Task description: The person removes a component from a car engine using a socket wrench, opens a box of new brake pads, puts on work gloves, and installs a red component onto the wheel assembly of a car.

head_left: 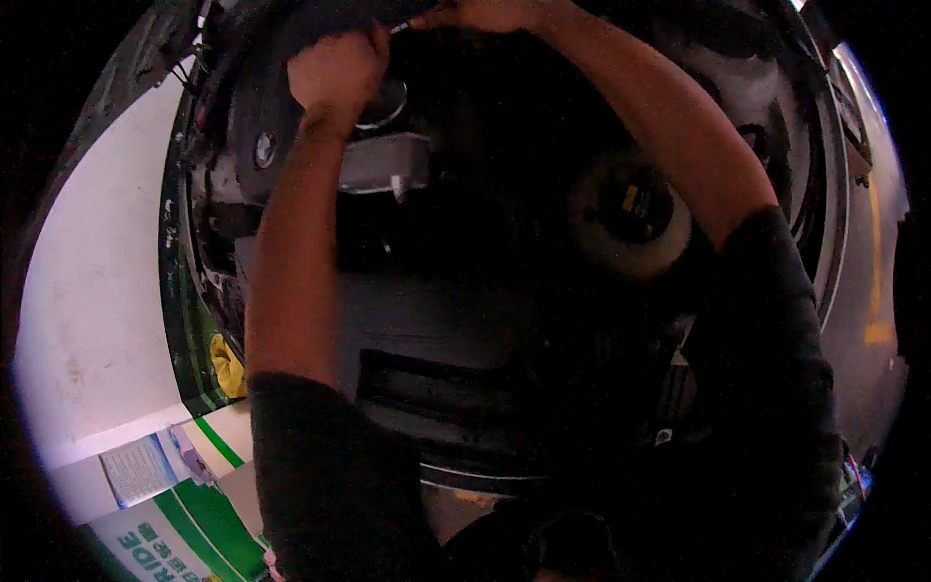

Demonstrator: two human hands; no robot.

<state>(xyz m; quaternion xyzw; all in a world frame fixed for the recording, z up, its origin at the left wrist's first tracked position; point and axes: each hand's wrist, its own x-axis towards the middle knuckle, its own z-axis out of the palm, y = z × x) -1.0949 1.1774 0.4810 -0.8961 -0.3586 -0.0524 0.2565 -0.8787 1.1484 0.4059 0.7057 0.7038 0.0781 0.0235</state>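
Both my arms reach forward over a dark car engine bay. Close to the top edge, my left hand [337, 70] is closed in a fist, and what it grips is hidden. My right hand [493, 14] is just to its right, partly cut off by the frame, its fingers curled together. A thin, shiny, rod-like piece [401, 27] shows in the gap between the hands; its kind is too dark to tell. Below my left hand are a shiny round part [390, 105] and a grey box-shaped engine part [393, 163]. Left of that forearm lies a dark engine cover with a round emblem [264, 149].
Under my right forearm sits a pale round part with a black cap [632, 206]. A dark front panel [436, 320] spans the near side. At left are a white panel [92, 262], a yellow cloth [228, 367] and a green-and-white printed box [179, 524].
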